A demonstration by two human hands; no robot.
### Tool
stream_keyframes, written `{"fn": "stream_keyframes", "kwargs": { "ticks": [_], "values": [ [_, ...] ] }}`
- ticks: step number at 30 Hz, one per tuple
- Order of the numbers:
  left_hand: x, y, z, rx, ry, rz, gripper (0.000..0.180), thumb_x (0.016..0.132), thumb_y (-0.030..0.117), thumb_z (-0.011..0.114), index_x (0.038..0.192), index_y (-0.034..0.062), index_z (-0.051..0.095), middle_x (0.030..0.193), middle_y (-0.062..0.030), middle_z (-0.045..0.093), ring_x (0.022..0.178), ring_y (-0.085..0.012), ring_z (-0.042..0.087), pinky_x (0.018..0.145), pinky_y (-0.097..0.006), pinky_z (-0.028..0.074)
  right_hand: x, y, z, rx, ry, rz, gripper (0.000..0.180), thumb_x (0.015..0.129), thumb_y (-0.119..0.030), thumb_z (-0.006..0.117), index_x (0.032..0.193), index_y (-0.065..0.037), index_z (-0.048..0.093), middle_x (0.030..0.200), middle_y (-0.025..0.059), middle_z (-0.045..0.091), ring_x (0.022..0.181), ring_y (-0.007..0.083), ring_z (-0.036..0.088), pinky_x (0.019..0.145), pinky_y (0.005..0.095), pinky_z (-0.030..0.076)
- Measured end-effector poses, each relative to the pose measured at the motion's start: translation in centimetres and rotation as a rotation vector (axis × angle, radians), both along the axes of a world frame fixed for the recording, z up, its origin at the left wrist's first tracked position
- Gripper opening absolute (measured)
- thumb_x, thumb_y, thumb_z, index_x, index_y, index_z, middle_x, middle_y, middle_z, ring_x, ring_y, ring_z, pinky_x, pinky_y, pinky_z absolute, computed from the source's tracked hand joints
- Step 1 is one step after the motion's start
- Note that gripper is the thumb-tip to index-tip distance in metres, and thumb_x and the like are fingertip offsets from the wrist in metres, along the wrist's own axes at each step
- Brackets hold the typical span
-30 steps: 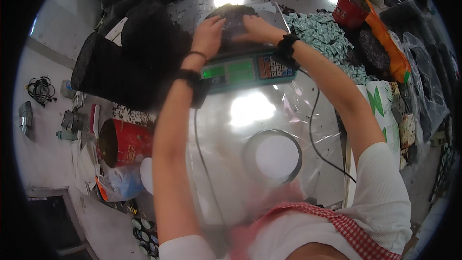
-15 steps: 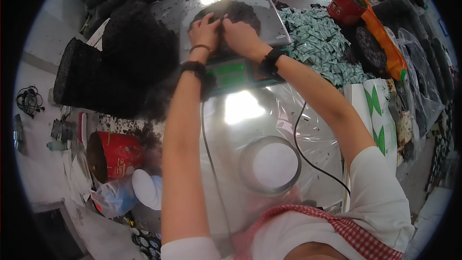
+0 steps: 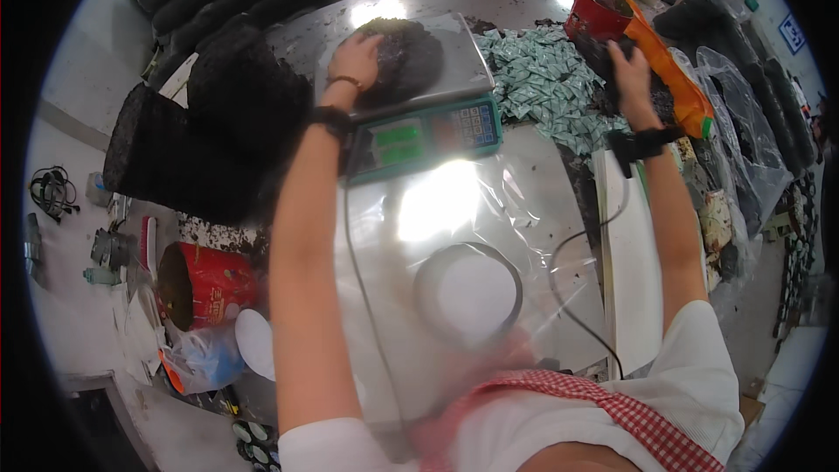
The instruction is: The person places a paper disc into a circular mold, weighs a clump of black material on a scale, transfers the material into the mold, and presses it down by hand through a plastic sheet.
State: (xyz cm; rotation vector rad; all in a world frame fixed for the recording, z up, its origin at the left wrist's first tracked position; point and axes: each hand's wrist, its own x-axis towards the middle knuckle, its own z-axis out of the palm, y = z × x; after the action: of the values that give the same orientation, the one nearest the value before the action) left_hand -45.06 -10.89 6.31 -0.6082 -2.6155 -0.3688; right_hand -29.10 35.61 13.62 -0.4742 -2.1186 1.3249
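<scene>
On the metal plate of a weighing scale [image 3: 468, 70] lies a dark, crumbly round lump [image 3: 411, 61]. My left hand [image 3: 354, 70] cups the lump's left edge, thumb over its top, some fingers hidden. Off to the right, my right hand [image 3: 631, 83] reaches over dark material beside an orange bag [image 3: 677, 79], just below a red tin [image 3: 599, 13]. Its fingers are apart and a little blurred, and nothing shows gripped in them. The scale's green-lit display [image 3: 398, 147] faces me. Each wrist wears a dark band.
Small pale-green wrapped packets [image 3: 537, 79] are heaped between the scale and my right hand. Big black blocks [image 3: 175, 144] stand at left, near another red tin [image 3: 208, 286]. A round white-topped thing [image 3: 474, 291] sits on clear plastic in front of me. A cord [image 3: 559, 280] curves across the table.
My right hand has left the lump and swung right to the dark material by the orange bag. The left hand stays at the lump. The whole view has shifted slightly.
</scene>
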Motion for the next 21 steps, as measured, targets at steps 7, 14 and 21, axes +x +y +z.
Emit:
{"fn": "stream_keyframes", "kwargs": {
  "ticks": [7,14,21],
  "values": [
    [22.2,-4.3,14.0,0.158,-0.089,-0.215,0.035,0.087,0.009,0.057,0.123,0.0102,0.060,0.124,-0.0129,0.058,0.114,-0.0320,0.054,0.097,-0.040,0.044,10.7,20.9,-0.4,1.083,-0.363,0.025,0.071,0.086,-0.044,0.065,0.133,0.004,0.041,0.125,0.0295,0.051,0.117,0.0404,0.052,0.097,0.0437,0.042],
    [39.1,-8.8,11.4,0.428,-0.352,0.046,0.031,0.088,0.006,0.057,0.119,0.0034,0.061,0.119,-0.0151,0.062,0.111,-0.0286,0.058,0.094,-0.035,0.045,7.7,4.2,3.1,0.929,-0.200,0.641,0.058,0.089,-0.028,0.067,0.135,-0.002,0.044,0.134,0.0168,0.051,0.122,0.0295,0.051,0.101,0.0359,0.041],
    [43.2,-4.3,7.6,0.448,-0.325,0.111,0.030,0.089,0.006,0.056,0.118,0.0026,0.061,0.118,-0.0161,0.061,0.109,-0.0338,0.057,0.096,-0.041,0.044,-0.8,-18.1,1.7,1.130,-0.082,0.994,0.074,0.079,-0.041,0.072,0.137,-0.006,0.041,0.140,0.0138,0.044,0.128,0.0315,0.045,0.105,0.0419,0.041]
  ]
}}
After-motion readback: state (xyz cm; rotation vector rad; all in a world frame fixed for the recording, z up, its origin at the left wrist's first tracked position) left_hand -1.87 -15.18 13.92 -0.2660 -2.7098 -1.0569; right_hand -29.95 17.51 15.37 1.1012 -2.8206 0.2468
